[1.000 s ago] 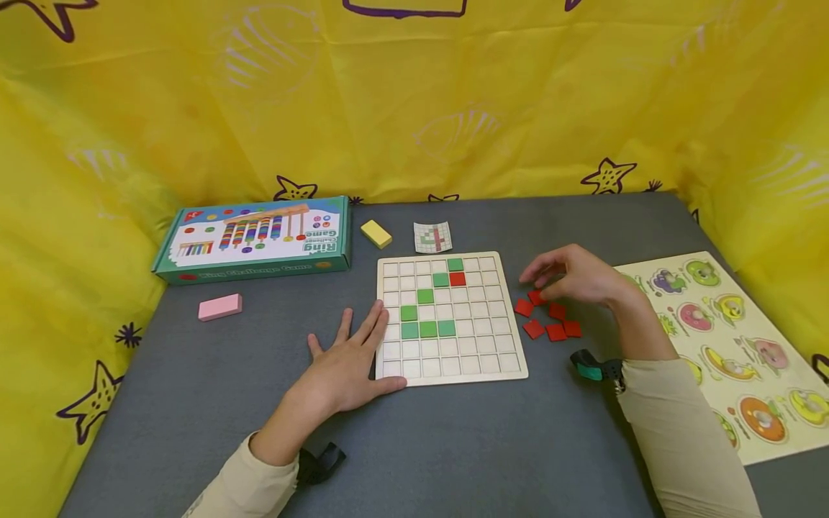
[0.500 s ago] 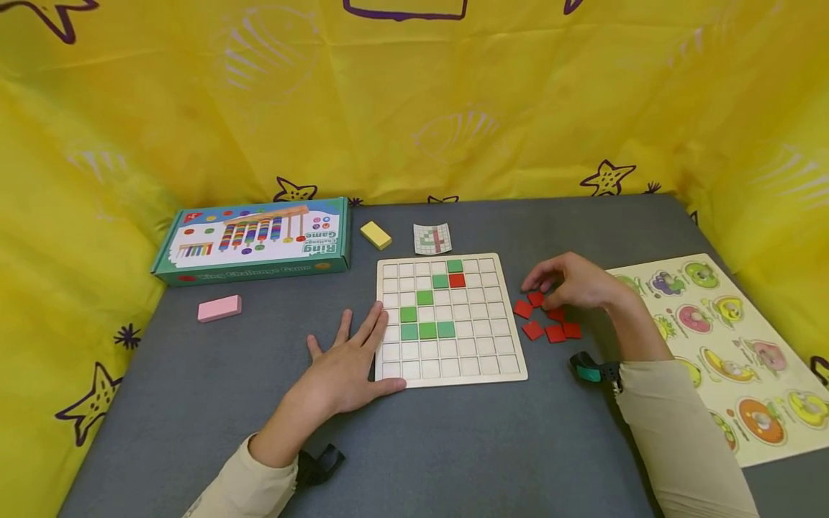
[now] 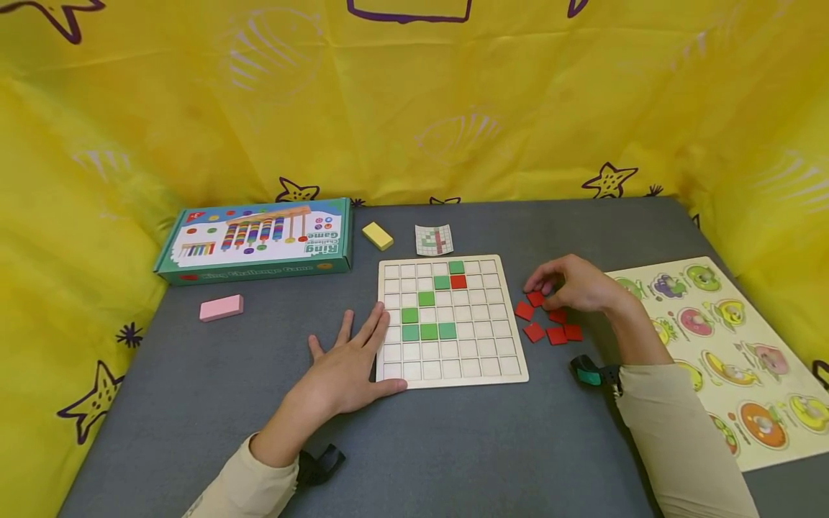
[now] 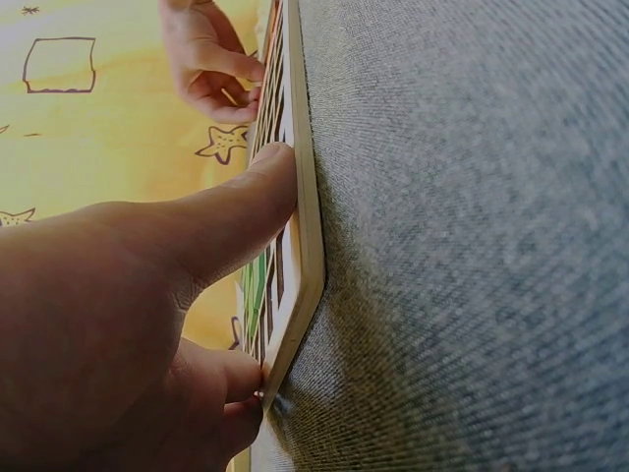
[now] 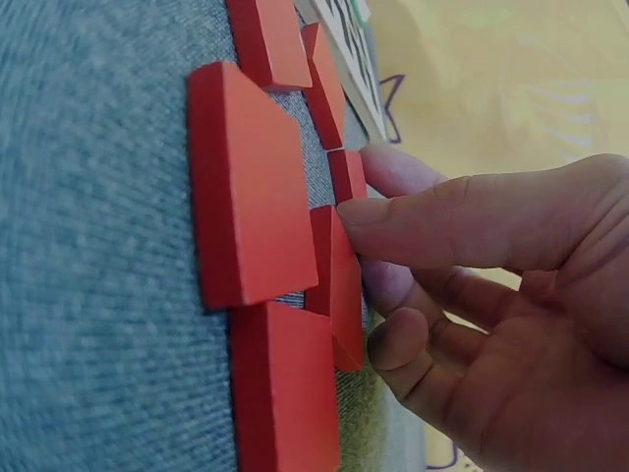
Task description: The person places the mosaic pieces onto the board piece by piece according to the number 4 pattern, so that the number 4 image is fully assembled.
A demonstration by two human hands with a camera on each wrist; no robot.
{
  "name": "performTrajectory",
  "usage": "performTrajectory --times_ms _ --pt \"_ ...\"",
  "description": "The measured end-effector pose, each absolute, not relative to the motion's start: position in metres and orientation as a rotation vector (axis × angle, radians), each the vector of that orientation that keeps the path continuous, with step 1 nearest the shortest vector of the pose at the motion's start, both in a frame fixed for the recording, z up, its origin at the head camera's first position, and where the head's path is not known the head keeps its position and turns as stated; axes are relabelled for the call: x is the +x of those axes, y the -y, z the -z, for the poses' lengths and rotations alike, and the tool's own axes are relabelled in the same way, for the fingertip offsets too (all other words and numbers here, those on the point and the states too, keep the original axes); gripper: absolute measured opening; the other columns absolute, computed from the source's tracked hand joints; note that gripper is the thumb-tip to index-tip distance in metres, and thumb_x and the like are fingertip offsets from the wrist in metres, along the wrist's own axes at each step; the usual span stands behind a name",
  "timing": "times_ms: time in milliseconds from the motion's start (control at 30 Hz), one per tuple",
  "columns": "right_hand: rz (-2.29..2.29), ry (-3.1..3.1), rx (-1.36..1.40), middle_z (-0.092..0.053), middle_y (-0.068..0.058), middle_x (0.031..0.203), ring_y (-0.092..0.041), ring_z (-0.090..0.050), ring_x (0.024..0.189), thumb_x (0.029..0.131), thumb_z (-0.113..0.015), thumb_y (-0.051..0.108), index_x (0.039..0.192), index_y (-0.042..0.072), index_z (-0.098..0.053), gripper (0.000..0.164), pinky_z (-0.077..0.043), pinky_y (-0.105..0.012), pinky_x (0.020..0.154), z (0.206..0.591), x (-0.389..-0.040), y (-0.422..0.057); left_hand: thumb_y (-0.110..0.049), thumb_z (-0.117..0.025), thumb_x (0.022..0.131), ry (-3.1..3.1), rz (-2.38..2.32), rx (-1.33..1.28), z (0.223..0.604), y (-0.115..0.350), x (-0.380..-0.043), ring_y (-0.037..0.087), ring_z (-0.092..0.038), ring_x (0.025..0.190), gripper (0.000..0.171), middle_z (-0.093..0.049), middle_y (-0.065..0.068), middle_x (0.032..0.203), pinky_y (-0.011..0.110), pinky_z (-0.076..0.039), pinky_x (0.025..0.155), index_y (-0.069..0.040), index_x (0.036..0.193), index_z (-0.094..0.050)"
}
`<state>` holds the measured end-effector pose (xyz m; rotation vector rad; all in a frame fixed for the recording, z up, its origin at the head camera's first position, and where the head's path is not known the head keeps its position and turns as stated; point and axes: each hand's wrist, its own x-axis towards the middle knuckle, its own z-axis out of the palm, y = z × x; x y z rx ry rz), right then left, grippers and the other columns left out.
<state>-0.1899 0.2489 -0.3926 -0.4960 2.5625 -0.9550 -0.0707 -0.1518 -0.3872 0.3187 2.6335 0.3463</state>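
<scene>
A square wooden grid board lies flat, with several green tiles and one red tile in its cells. My left hand rests at the board's left side, fingers spread on its left edge and thumb on the near edge. Right of the board lie several loose red tiles. Over them, my right hand pinches the farthest red tile between thumb and index finger, still low among the others. In the right wrist view, the thumb partly hides that tile's edge.
Behind the board lies a small pattern card beside a yellow block. A green game box and a pink block are at the left. A fruit puzzle board lies under the right forearm. Yellow cloth encloses the table.
My right hand has come slightly nearer and lower, its thumb and index finger settling round the farthest red tile. The left hand and the board have stayed put.
</scene>
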Motion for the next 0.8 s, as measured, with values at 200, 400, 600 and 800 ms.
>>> performTrajectory --times_ms 200,400,600,800 --pt "0.906 -2.598 -0.478 -0.074 -0.004 0.094 -0.022 -0.064 0.091 0.080 -0.081 -0.002 0.106 0.011 -0.081 0.029 -0.052 -0.027 0.074 0.390 -0.189 -0.247 -0.074 -0.066 0.088 -2.631 -0.340 0.315 0.387 0.151 -0.071 0.043 0.003 0.161 0.112 0.008 -0.009 0.176 0.091 -0.002 0.105 -0.025 0.169 -0.006" --pt "0.913 -2.631 -0.448 -0.076 -0.004 0.091 -0.020 -0.066 0.088 0.082 -0.082 0.000 0.107 0.011 -0.082 0.027 -0.052 -0.027 0.073 0.387 -0.189 -0.244 -0.072 -0.067 0.089 -2.631 -0.345 0.316 0.386 0.151 -0.070 0.043 0.003 0.161 0.112 0.007 -0.009 0.176 0.091 -0.002 0.105 -0.025 0.169 -0.006" --pt "0.933 -2.664 -0.444 -0.079 -0.005 0.094 -0.019 -0.069 0.089 0.084 -0.082 0.003 0.108 0.012 -0.083 0.026 -0.053 -0.027 0.074 0.382 -0.189 -0.235 -0.072 -0.066 0.089 -2.639 -0.346 0.324 0.386 0.152 -0.070 0.043 0.003 0.161 0.111 0.007 -0.008 0.176 0.092 -0.002 0.105 -0.024 0.169 -0.006" --pt "0.940 -2.678 -0.464 -0.080 -0.005 0.094 -0.018 -0.070 0.087 0.083 -0.081 0.004 0.108 0.012 -0.083 0.026 -0.053 -0.029 0.076 0.382 -0.189 -0.223 -0.074 -0.066 0.088 -2.638 -0.343 0.322 0.387 0.152 -0.071 0.043 0.003 0.161 0.112 0.007 -0.009 0.176 0.091 -0.002 0.105 -0.024 0.169 -0.006"
